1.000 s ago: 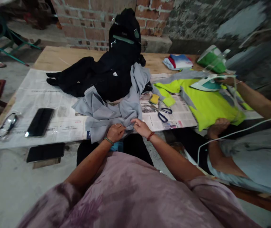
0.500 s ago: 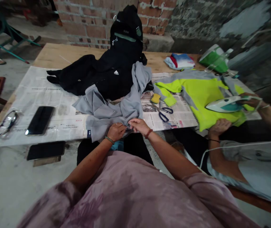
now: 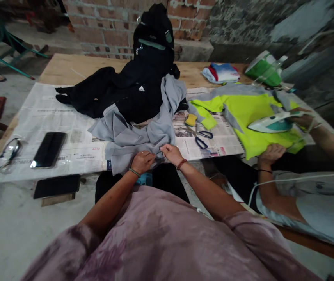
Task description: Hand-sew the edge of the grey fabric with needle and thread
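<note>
A grey garment [image 3: 132,136] lies crumpled at the table's front edge, its near part hanging down toward my lap. My left hand [image 3: 143,161] is closed on the near edge of this cloth. Just to the right, my right hand [image 3: 171,153] is pinched close above the fabric; whatever is between its fingertips is too small to make out. Dark-handled scissors [image 3: 201,139] lie on the newspaper beyond my right hand, beside a yellow sponge-like piece [image 3: 190,120].
Black clothing [image 3: 111,93] and a black backpack [image 3: 153,39] lie behind the grey cloth. Phones [image 3: 48,149] and glasses [image 3: 7,154] are at left. On the right a co-worker's hand moves an iron [image 3: 272,123] over a neon-yellow garment [image 3: 249,109]. Folded clothes [image 3: 221,73] sit behind.
My right hand has shifted slightly right, while my left hand stays on the grey cloth. The co-worker's iron has slid a little left over the yellow garment.
</note>
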A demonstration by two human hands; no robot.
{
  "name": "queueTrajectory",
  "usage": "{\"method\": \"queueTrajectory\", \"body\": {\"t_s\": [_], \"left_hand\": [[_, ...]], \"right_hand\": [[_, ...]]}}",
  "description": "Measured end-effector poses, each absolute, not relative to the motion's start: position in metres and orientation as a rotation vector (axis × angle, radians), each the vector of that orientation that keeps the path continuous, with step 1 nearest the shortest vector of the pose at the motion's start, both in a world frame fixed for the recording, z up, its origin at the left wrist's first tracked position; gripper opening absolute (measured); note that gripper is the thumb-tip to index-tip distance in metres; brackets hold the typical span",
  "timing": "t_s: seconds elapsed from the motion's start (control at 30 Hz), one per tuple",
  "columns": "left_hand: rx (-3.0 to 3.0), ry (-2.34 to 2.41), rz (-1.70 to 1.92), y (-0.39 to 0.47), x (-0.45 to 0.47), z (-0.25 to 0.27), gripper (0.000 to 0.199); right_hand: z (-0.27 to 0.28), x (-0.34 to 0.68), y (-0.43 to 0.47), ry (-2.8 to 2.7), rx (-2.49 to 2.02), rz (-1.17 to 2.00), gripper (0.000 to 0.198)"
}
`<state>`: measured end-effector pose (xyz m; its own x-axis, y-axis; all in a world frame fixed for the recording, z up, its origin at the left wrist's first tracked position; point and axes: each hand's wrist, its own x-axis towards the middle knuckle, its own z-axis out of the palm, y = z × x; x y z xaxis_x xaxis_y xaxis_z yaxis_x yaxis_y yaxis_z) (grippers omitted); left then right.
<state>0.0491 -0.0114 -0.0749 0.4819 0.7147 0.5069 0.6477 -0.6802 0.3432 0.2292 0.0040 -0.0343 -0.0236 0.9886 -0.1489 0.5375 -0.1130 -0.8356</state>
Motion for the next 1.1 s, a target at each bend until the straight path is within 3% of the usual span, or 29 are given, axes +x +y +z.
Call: {"method": "queueTrajectory", "body": {"t_s": [0.57, 1.1], "left_hand": [[2.606, 1.242, 0.929, -0.012, 0.05, -0.072, 0.023], [2.535, 1.264, 0.947, -0.01, 0.05, -0.075, 0.022]], "right_hand": [[-0.034, 0.225, 0.002, -1.606, -1.766, 1.142, 0.03], [-0.026, 0.208, 0.013, -1.925, -1.805, 0.876, 0.03]]}}
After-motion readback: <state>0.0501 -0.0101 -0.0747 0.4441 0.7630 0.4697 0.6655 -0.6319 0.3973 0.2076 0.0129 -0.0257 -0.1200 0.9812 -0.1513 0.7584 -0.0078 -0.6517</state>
